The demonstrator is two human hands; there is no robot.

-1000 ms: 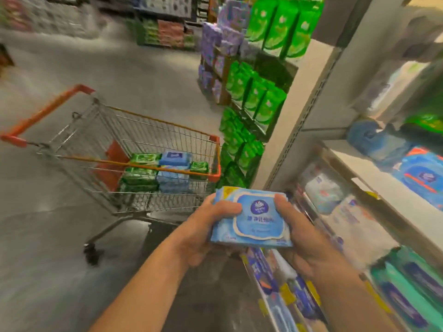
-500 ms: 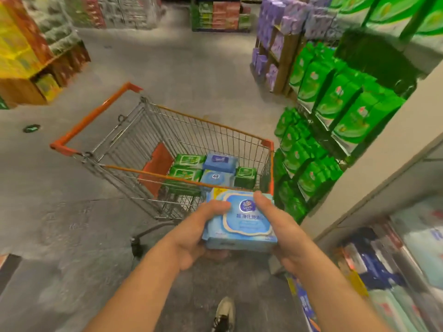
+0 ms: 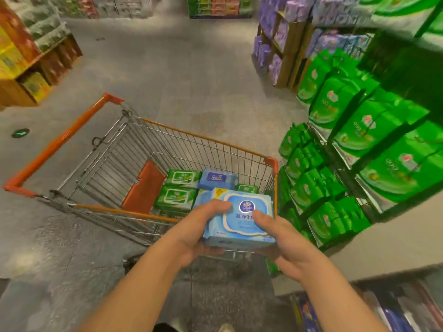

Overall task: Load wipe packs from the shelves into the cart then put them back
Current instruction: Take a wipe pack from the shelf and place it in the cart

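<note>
Left hand: the left hand (image 3: 199,232) gripped the left edge of the blue wipe pack (image 3: 239,219), thumb on top, fingers underneath.
Right hand: the right hand (image 3: 285,245) clasped the pack's right edge the same way.
Held pack: it hung over the near rim of the cart (image 3: 143,149), above the basket's right end, not yet set down.
Look of the pack: soft, pale blue, with a white scalloped label, a round dark blue logo and a yellow corner tag.
Inside the cart: green wipe packs (image 3: 178,188) and another blue pack (image 3: 217,179) lay at the right end.
Progress: loading seemed partly done; the return to the shelves (image 3: 359,130), right of the cart, remained.
</note>
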